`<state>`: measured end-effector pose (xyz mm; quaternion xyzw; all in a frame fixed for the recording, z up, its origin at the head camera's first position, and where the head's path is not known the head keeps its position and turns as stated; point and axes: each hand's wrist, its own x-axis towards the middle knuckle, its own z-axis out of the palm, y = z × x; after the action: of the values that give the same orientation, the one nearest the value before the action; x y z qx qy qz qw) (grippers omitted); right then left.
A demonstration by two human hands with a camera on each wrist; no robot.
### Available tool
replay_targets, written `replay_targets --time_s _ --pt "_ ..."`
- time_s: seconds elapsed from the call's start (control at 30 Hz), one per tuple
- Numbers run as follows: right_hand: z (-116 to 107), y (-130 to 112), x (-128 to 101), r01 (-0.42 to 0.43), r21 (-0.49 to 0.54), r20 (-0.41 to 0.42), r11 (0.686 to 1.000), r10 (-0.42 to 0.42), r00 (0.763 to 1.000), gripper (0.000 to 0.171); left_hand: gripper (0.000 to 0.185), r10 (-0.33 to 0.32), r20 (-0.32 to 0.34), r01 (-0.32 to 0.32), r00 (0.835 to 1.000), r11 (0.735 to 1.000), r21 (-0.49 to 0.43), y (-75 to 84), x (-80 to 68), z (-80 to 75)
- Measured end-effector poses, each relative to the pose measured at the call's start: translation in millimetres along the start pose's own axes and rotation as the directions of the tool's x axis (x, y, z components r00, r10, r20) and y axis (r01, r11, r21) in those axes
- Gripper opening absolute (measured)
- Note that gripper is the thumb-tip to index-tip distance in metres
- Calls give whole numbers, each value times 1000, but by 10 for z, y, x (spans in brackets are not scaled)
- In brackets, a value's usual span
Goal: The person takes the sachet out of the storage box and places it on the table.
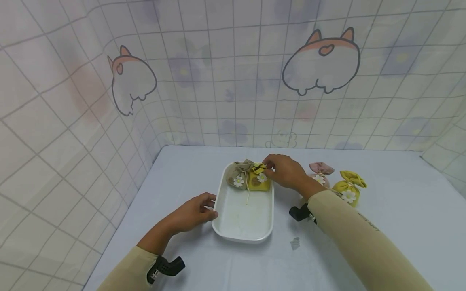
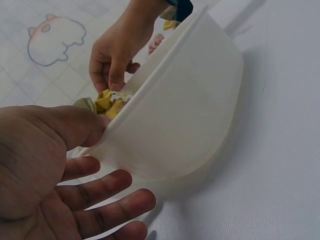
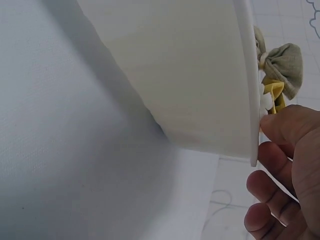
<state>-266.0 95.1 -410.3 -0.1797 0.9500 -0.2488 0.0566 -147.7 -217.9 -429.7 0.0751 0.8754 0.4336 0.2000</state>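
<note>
The yellow pouch [image 1: 260,180] sat in the far end of the white tray [image 1: 243,232], touching the beige pouch [image 1: 238,176] on its left, its gathered neck pointing away from the person. The tray's long axis ran from near to far. The right hand [image 1: 285,171] pinched the yellow pouch's top. The left hand [image 1: 194,211] rested relaxed against the tray's left rim, fingers loose.
</note>
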Motion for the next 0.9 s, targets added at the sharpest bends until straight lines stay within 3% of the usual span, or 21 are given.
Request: replay_targets --time_s 0.3,0.63,0.9 --pt "18 25 25 14 15 9 1000 -14 1000 46 49 8 6 -8 1000 1000 -4 -2 8 -5" --pt "50 20 22 -19 36 -15 999 19 1000 26 50 -11 1 11 1000 1000 -7 -4 16 4" --pt "37 36 -10 -58 183 -75 982 72 995 21 50 -7 9 7 1000 1000 -11 -8 18 3"
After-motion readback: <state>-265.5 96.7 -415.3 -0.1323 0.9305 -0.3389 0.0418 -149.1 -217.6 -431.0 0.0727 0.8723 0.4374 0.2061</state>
